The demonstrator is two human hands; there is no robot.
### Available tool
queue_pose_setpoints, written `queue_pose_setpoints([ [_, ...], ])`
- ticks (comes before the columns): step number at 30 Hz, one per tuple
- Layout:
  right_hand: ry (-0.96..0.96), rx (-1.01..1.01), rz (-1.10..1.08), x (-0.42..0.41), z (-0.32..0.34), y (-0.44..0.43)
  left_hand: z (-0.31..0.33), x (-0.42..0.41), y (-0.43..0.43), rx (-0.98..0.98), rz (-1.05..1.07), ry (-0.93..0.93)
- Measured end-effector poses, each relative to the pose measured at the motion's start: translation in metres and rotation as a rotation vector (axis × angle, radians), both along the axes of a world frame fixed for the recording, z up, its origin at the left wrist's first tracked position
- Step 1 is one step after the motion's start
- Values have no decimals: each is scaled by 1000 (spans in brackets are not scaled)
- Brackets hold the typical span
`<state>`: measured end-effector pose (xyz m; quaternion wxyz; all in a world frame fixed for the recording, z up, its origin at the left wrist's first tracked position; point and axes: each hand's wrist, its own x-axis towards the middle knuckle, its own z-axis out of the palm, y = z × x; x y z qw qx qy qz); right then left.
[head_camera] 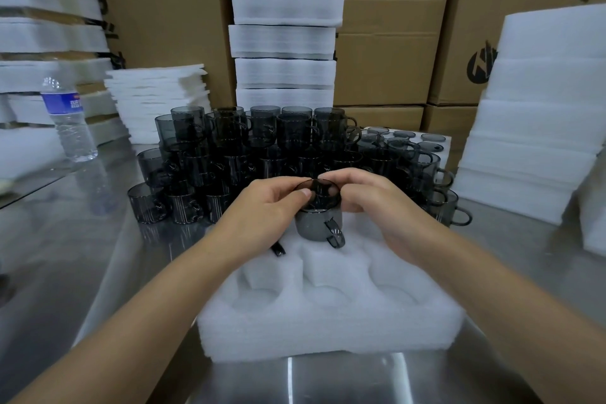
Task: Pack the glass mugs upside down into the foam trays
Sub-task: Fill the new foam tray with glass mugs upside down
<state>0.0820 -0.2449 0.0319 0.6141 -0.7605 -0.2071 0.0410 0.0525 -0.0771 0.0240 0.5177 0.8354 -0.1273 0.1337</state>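
Observation:
A white foam tray [328, 331] with round pockets lies on the steel table in front of me. Over its far middle row, a smoky grey glass mug [318, 223] stands with its handle facing me. My left hand [272, 203] and my right hand [367, 197] both pinch its upper edge from either side. A second dark handle [278, 249] pokes out of the foam beside my left wrist; the rest of that mug is hidden. Behind the tray, several more grey mugs [229, 154] are stacked in tiers.
A filled foam tray [436, 144] with mug bases showing sits at the back right. Stacks of white foam [285, 29] and cardboard boxes [393, 43] line the back, more foam [537, 115] at the right. A water bottle [67, 118] stands at the left.

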Motion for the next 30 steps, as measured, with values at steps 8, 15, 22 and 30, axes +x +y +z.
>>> queue_pose_setpoints([
  [8, -14, 14, 83, -2, 0, -2, -5, 2, 1, 125, 58, -34],
  [15, -30, 23, 33, -2, 1, -2, -2, -2, -1, 143, 67, -46],
  [22, -41, 3, 40, -2, -2, 0, 0, -4, -2, 129, 69, -30],
  [30, -96, 7, -16, 1, -3, 0, 0, -4, -3, 125, 80, -28],
])
